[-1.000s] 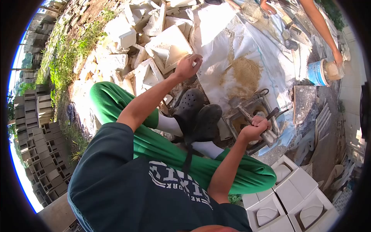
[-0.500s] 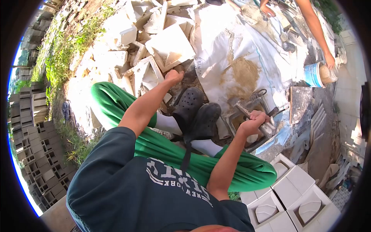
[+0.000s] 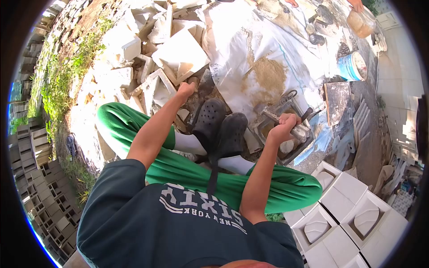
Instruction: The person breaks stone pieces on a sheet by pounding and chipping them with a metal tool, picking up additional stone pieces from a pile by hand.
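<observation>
My left hand (image 3: 187, 88) is closed beside the heap of broken white pieces, around something brownish that is mostly hidden. A dark object (image 3: 206, 82) lies just past its knuckles. My right hand (image 3: 284, 128) is wrapped round a grey, crusted bar (image 3: 271, 115) above a metal frame, like a mould (image 3: 289, 107), on the ground. Pale lumps (image 3: 287, 145) sit in the frame below that hand. Between my hands are my black clogs (image 3: 232, 134). A pile of tan sand (image 3: 269, 73) lies on a white sheet (image 3: 232, 40) ahead of them.
Broken white slabs (image 3: 181, 51) heap up ahead left. A blue bucket (image 3: 351, 67) and a stained board (image 3: 337, 102) stand to the right. White hollow blocks (image 3: 333, 219) are stacked close at my right. Another person's hand (image 3: 356, 4) holds a tan, translucent container (image 3: 361, 22).
The other person's hand has moved up from the blue bucket with the tan container. My view has shifted a little. Both my hands keep nearly the same places and grips.
</observation>
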Action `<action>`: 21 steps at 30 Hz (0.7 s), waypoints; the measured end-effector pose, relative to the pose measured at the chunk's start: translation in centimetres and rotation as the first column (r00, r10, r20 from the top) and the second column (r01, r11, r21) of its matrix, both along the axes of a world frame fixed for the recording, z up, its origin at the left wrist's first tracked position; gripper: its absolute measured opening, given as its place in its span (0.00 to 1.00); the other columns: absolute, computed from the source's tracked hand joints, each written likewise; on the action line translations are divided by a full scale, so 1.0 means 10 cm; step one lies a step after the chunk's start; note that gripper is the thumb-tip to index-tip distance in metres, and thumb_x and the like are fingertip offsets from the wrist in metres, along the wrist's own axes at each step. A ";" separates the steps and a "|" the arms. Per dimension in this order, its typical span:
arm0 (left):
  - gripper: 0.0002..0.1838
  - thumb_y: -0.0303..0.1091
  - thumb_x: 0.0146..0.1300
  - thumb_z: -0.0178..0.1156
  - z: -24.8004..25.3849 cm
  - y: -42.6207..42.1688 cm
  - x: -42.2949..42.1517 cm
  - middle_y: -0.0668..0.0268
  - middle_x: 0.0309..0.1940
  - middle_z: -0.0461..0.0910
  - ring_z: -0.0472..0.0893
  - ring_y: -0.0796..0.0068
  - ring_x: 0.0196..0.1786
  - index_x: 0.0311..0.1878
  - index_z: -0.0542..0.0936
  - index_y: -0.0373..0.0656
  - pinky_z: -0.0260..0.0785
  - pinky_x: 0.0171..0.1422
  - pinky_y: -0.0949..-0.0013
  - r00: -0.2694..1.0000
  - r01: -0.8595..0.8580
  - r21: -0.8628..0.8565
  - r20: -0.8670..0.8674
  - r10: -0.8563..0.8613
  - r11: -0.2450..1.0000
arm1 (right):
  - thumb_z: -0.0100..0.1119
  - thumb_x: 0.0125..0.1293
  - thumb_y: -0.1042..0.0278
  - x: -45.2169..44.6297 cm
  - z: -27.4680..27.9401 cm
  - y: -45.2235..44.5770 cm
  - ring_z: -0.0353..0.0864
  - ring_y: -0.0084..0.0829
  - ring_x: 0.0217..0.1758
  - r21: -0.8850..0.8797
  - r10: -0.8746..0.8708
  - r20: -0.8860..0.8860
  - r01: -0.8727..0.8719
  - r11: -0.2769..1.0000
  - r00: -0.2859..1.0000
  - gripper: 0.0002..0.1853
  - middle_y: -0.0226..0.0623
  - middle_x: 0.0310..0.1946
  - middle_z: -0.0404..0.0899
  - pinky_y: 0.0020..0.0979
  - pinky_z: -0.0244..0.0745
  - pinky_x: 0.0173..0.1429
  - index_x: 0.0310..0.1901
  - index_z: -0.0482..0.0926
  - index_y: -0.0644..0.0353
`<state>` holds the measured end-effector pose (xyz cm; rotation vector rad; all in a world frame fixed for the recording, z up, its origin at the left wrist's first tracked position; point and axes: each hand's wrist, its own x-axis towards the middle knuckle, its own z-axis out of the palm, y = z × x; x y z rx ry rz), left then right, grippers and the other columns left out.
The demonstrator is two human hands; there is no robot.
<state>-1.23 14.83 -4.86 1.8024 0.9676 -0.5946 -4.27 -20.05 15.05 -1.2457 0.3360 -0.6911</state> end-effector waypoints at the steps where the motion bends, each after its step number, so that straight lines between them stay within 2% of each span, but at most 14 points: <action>1: 0.38 0.48 0.62 0.58 0.00 -0.04 0.05 0.39 0.65 0.64 0.72 0.50 0.62 0.67 0.61 0.28 0.67 0.60 0.54 1.000 0.002 -0.003 -0.001 -0.002 1.000 | 0.48 0.64 0.74 0.01 -0.01 0.00 0.58 0.17 0.22 0.010 0.002 -0.012 -0.002 1.000 1.000 0.12 0.24 0.16 0.61 0.23 0.54 0.28 0.24 0.61 0.55; 3: 0.48 0.49 0.62 0.59 0.08 -0.27 0.14 0.42 0.73 0.49 0.68 0.47 0.65 0.74 0.45 0.34 0.67 0.61 0.52 0.985 -0.082 0.201 -0.134 0.110 0.976 | 0.48 0.64 0.73 0.02 -0.05 -0.01 0.59 0.17 0.22 0.005 0.014 -0.005 -0.014 1.000 1.000 0.11 0.24 0.17 0.61 0.23 0.54 0.28 0.24 0.61 0.55; 4: 0.48 0.49 0.61 0.62 0.28 -0.39 0.15 0.46 0.73 0.48 0.68 0.44 0.65 0.73 0.47 0.35 0.68 0.62 0.52 0.969 -0.165 0.240 -0.142 0.203 0.957 | 0.49 0.64 0.73 0.02 -0.06 0.01 0.59 0.17 0.22 0.009 0.034 -0.010 -0.034 0.999 0.999 0.11 0.24 0.17 0.61 0.23 0.54 0.28 0.24 0.62 0.55; 5: 0.48 0.49 0.61 0.62 0.25 -0.43 0.12 0.46 0.73 0.48 0.68 0.44 0.65 0.73 0.47 0.35 0.68 0.62 0.52 0.970 -0.157 0.231 -0.149 0.194 0.960 | 0.49 0.64 0.72 0.00 -0.07 0.03 0.59 0.18 0.22 0.015 0.053 -0.017 -0.052 0.999 0.998 0.11 0.24 0.17 0.61 0.24 0.55 0.28 0.25 0.62 0.55; 7: 0.50 0.57 0.60 0.60 0.23 -0.45 0.14 0.42 0.70 0.48 0.60 0.44 0.70 0.71 0.49 0.31 0.64 0.66 0.51 0.971 -0.193 0.288 -0.085 0.226 0.938 | 0.49 0.64 0.73 0.00 -0.06 0.06 0.59 0.17 0.23 -0.001 0.074 -0.003 -0.074 0.997 0.997 0.10 0.24 0.18 0.62 0.24 0.55 0.29 0.25 0.63 0.55; 9: 0.50 0.58 0.59 0.62 0.22 -0.51 0.17 0.41 0.69 0.52 0.63 0.43 0.68 0.71 0.51 0.32 0.65 0.66 0.51 0.959 -0.246 0.306 -0.060 0.276 0.920 | 0.50 0.65 0.73 0.00 -0.04 0.13 0.59 0.17 0.23 -0.044 0.141 0.012 -0.140 0.989 0.990 0.09 0.24 0.18 0.63 0.23 0.56 0.30 0.26 0.64 0.55; 11: 0.39 0.46 0.59 0.64 0.22 -0.56 0.14 0.47 0.66 0.59 0.70 0.47 0.63 0.67 0.58 0.37 0.69 0.64 0.54 0.945 -0.280 0.407 -0.044 0.325 0.870 | 0.51 0.65 0.72 0.02 -0.05 0.21 0.61 0.18 0.24 -0.099 0.116 0.001 -0.115 0.988 0.993 0.09 0.24 0.19 0.64 0.23 0.58 0.30 0.26 0.66 0.57; 13: 0.38 0.46 0.59 0.64 0.13 -0.52 0.14 0.47 0.66 0.59 0.70 0.47 0.63 0.66 0.59 0.37 0.69 0.64 0.53 0.951 -0.264 0.399 -0.044 0.306 0.878 | 0.53 0.64 0.71 0.06 -0.09 0.26 0.62 0.19 0.22 -0.134 0.182 -0.194 -0.210 0.969 0.964 0.11 0.24 0.18 0.64 0.26 0.58 0.28 0.24 0.67 0.60; 14: 0.37 0.45 0.59 0.64 0.07 -0.49 0.15 0.47 0.66 0.60 0.70 0.47 0.63 0.66 0.60 0.37 0.68 0.65 0.53 0.954 -0.255 0.395 -0.045 0.296 0.882 | 0.53 0.64 0.71 0.08 -0.17 0.28 0.62 0.19 0.22 -0.143 0.169 -0.192 -0.198 0.970 0.967 0.11 0.24 0.18 0.64 0.26 0.58 0.28 0.24 0.67 0.60; 16: 0.37 0.46 0.60 0.63 0.06 -0.46 0.13 0.46 0.66 0.60 0.70 0.47 0.63 0.65 0.61 0.36 0.68 0.65 0.52 0.953 -0.258 0.342 -0.060 0.295 0.904 | 0.54 0.63 0.70 0.12 -0.34 0.30 0.61 0.19 0.21 -0.371 0.220 -0.183 -0.275 0.887 0.958 0.13 0.24 0.16 0.64 0.30 0.58 0.26 0.21 0.67 0.61; 18: 0.35 0.46 0.60 0.61 0.06 -0.40 0.10 0.44 0.65 0.63 0.69 0.48 0.64 0.64 0.63 0.35 0.67 0.64 0.53 0.945 -0.297 0.242 -0.064 0.321 0.924 | 0.55 0.62 0.71 0.12 -0.38 0.28 0.61 0.19 0.20 -0.413 0.230 -0.180 -0.286 0.865 0.956 0.14 0.25 0.15 0.62 0.30 0.57 0.26 0.20 0.67 0.61; 19: 0.35 0.46 0.60 0.61 0.04 -0.41 0.05 0.44 0.65 0.63 0.69 0.48 0.64 0.64 0.63 0.35 0.67 0.64 0.53 0.946 -0.295 0.244 -0.062 0.319 0.924 | 0.56 0.61 0.71 0.11 -0.40 0.29 0.60 0.19 0.20 -0.445 0.246 -0.184 -0.304 0.842 0.952 0.14 0.26 0.14 0.61 0.31 0.57 0.26 0.20 0.66 0.61; 21: 0.31 0.40 0.60 0.59 0.02 -0.45 -0.08 0.49 0.57 0.73 0.76 0.55 0.57 0.62 0.65 0.32 0.68 0.61 0.57 0.922 -0.386 0.310 0.169 0.350 0.869 | 0.56 0.62 0.71 0.13 -0.55 0.25 0.60 0.18 0.21 -0.442 0.233 -0.174 -0.288 0.850 0.957 0.14 0.25 0.15 0.62 0.31 0.57 0.26 0.21 0.67 0.61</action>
